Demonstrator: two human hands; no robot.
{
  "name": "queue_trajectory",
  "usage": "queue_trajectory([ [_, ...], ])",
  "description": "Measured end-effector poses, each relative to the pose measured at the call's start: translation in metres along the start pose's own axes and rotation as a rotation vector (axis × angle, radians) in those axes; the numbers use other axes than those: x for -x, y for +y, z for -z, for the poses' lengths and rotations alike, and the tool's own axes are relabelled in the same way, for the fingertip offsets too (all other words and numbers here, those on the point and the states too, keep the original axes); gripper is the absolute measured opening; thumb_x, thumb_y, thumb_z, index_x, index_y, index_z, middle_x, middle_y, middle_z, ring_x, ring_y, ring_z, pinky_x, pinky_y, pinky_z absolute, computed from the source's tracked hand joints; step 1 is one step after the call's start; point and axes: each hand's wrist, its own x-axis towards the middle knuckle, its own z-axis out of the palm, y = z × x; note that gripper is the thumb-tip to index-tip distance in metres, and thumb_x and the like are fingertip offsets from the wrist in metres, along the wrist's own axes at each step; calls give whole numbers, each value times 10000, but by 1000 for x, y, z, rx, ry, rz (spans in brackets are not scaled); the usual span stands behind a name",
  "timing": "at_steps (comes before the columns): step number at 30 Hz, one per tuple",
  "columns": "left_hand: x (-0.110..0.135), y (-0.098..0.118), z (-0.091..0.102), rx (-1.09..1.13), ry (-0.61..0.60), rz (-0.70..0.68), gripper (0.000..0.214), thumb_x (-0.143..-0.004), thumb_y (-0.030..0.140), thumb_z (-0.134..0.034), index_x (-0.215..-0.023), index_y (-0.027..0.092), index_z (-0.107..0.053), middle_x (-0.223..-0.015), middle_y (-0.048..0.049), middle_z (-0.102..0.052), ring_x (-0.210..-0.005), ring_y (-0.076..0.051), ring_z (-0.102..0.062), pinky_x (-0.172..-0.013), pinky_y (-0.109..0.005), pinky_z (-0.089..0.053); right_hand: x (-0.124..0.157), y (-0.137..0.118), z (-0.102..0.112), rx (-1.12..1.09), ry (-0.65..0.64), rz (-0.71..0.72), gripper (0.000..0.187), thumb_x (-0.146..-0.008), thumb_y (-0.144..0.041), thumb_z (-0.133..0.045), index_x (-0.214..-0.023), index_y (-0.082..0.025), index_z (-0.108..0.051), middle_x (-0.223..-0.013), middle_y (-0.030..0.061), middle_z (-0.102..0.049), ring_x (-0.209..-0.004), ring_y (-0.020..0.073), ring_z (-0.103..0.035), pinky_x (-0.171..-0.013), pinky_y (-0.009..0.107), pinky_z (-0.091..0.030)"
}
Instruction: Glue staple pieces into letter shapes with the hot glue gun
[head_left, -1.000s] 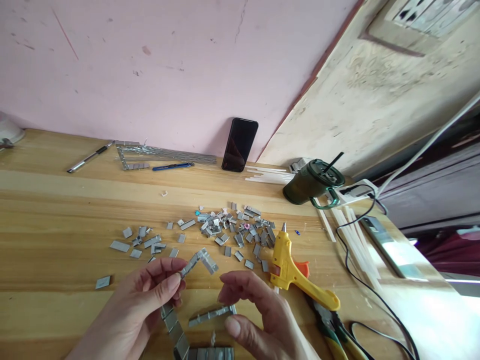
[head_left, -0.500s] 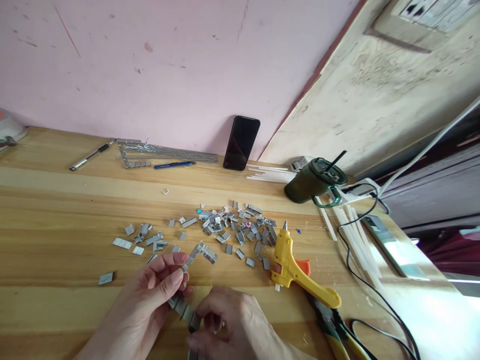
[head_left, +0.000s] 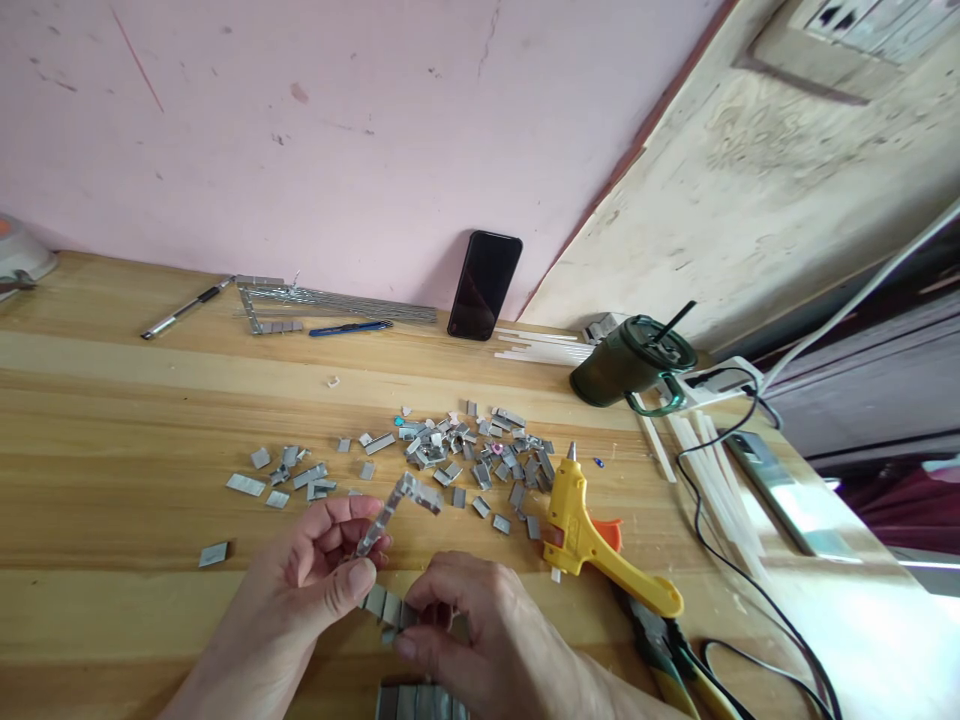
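Pressure light, use the pinching fingers of the left hand point(head_left: 311, 585) to steady the bent metal strip point(head_left: 385, 515) at lower centre, guide its apparent lower stretch in the grasping fingers of the right hand point(head_left: 487, 615), staying clear of the yellow glue gun point(head_left: 573, 520) at right.

Grey metal strip point(head_left: 386, 607) between fingers point(head_left: 358, 577)

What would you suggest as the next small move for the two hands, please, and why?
I would probably steady the gray metal strip with the left hand and gently press its near end with the right hand: the left grips it below its bent upper part, while the right thumb and forefinger are at the near segments.
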Motion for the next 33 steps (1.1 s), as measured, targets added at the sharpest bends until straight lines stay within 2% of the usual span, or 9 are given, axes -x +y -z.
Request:
queue_trajectory([
  [3,-1,-1,3,3,-50,26,584,-558,566,-841,-1018,237,-698,-1005,-47,-700,-970,-247,-630,-852,-342,-508,1,1,0,35,3,5,106,-698,-141,-769,-742,-219,-713,-686,-33,-695,-607,121,-617,-542,191,-445],
  [9,-8,0,10,-76,-19,-48,576,-640,648,-744,-1053,248,-712,-1112,-76,-692,-1184,-321,-543,-978,-420,-465,-2,3,5,57,40,-2,89,-716,-111,-742,-744,-190,-713,-703,0,-689,-664,146,-630,-607,226,-470],
  [15,-15,8,23,-172,53,-193,433,-676,546,-773,-1041,319,-727,-1138,-28,-698,-1167,-279,-565,-937,-333,-511,-7,4,14,197,45,40,101,-775,-106,-694,-732,-197,-691,-749,-3,-682,-739,153,-634,-664,240,-475],
  [20,-15,19,21,-330,91,-283,392,-646,578,-769,-962,346,-756,-1116,-16,-698,-1139,-296,-587,-955,-361,-502,-12,12,13,375,76,100,78,-796,-138,-688,-742,-192,-676,-767,12,-686,-749,177,-635,-667,267,-488],
  [25,-18,20,21,-392,68,-317,383,-669,560,-754,-1001,368,-741,-1136,-12,-679,-1160,-304,-567,-975,-389,-473,-18,20,9,523,62,123,42,-805,-154,-696,-814,-196,-696,-802,24,-703,-777,198,-647,-686,286,-515],
  [29,-20,22,21,-425,109,-320,435,-649,583,-751,-1001,329,-743,-1098,-39,-682,-1128,-321,-573,-964,-415,-463,-21,23,5,629,55,128,46,-789,-162,-718,-825,-188,-703,-815,37,-704,-784,218,-649,-676,307,-528],
  [33,-20,22,21,-436,89,-349,413,-695,545,-740,-1040,318,-730,-1102,-33,-683,-1126,-296,-572,-964,-376,-453,-21,27,1,680,62,160,34,-803,-159,-705,-803,-188,-688,-811,38,-699,-759,211,-639,-664,308,-519],
])
